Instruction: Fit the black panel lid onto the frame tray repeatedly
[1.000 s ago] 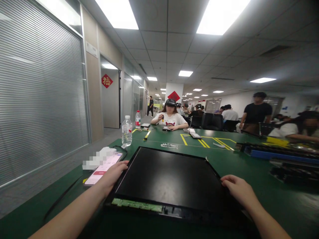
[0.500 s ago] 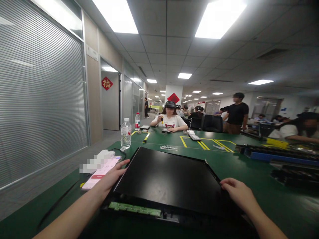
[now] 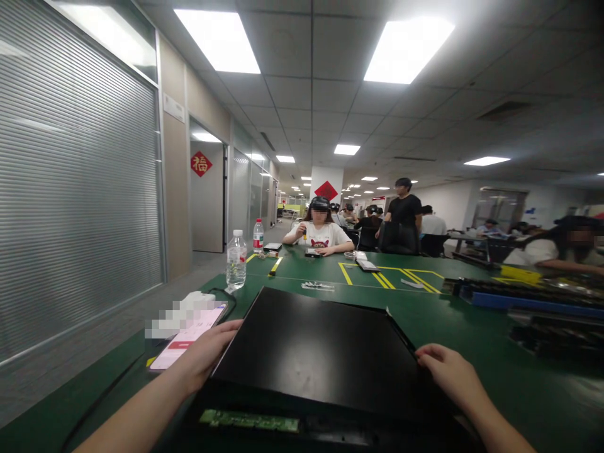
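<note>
Left hand [image 3: 214, 352] lies along the left edge of the dark screen panel [image 3: 311, 346], fingers slightly bent and partly spread, thumb out of sight; it touches that edge, but how firmly it grips cannot be told. Right hand [image 3: 443, 368] is drawn nearly closed at the opposite edge, fingertips and thumb brought together in what looks like a light pinch.

Both forearms reach forward from the lower corners, angling in toward the panel; the right wrist is bent inward and the palms are mostly hidden. Between them, the panel is just above the green bench [image 3: 495, 384], its glossy face up; the near edge appears to stand off the black frame [image 3: 358, 431], so I judge the two not fully seated together. In front of that edge, the green circuit strip [image 3: 250, 420] is uncovered; any fixings are too dark to make out.

Beside the left forearm lies a lit phone [image 3: 189, 340]; a clear bottle [image 3: 236, 263] stands upright beyond it.
</note>
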A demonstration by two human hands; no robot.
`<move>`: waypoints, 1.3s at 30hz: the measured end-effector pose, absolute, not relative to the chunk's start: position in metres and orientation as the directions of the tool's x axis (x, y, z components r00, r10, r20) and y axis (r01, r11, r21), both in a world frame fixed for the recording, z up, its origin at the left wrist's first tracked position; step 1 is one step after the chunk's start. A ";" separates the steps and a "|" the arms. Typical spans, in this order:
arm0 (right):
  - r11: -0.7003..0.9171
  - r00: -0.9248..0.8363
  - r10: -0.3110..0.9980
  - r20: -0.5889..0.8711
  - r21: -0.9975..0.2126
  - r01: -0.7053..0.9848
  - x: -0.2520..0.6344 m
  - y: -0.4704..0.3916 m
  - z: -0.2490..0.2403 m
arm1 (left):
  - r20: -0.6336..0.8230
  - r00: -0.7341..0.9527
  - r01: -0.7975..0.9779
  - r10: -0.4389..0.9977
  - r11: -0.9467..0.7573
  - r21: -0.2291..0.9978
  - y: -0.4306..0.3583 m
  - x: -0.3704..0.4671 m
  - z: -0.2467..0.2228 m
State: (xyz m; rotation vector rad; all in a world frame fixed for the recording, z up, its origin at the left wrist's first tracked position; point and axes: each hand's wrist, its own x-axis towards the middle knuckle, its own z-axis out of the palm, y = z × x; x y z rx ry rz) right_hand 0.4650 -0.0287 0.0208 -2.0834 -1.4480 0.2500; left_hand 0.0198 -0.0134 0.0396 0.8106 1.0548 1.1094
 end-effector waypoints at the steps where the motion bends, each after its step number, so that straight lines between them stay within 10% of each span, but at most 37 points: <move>1: -0.245 0.394 0.904 0.164 -0.558 0.793 0.465 -0.028 0.021 | -0.256 0.087 -0.288 0.963 0.270 0.919 -0.011 0.018 0.037; 27: -0.251 0.399 0.905 0.149 -0.571 0.781 0.462 -0.025 0.024 | -0.055 0.100 -0.096 0.993 0.065 0.993 -0.019 0.023 0.041; 39: -0.207 0.448 0.892 0.060 -0.827 0.523 0.483 -0.012 0.011 | 0.148 0.047 -0.158 0.988 -0.139 0.978 -0.021 0.025 0.048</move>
